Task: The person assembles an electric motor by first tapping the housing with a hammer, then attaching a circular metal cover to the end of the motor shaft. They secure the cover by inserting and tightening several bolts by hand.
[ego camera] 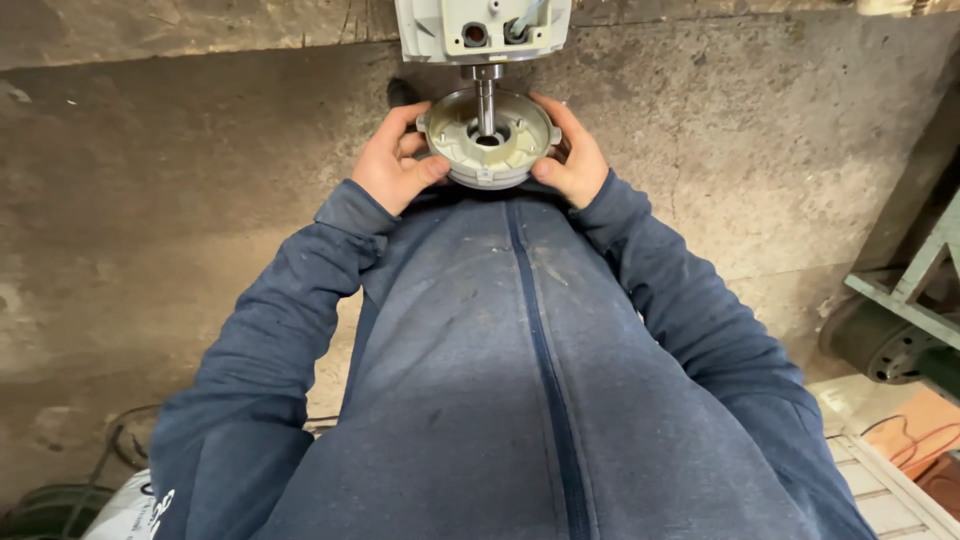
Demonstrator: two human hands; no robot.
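Round metal end cover (488, 140) sits centred on the vertical steel shaft (485, 100) under the grey machine head (483, 28), left hand (392, 160) and right hand (570, 155) clamped on opposite rims, equally near.

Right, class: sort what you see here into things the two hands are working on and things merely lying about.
In hand:
round metal end cover, held by left hand and right hand
steel shaft through its centre
pale motor housing

Lying about:
green metal frame
orange cable
white bag
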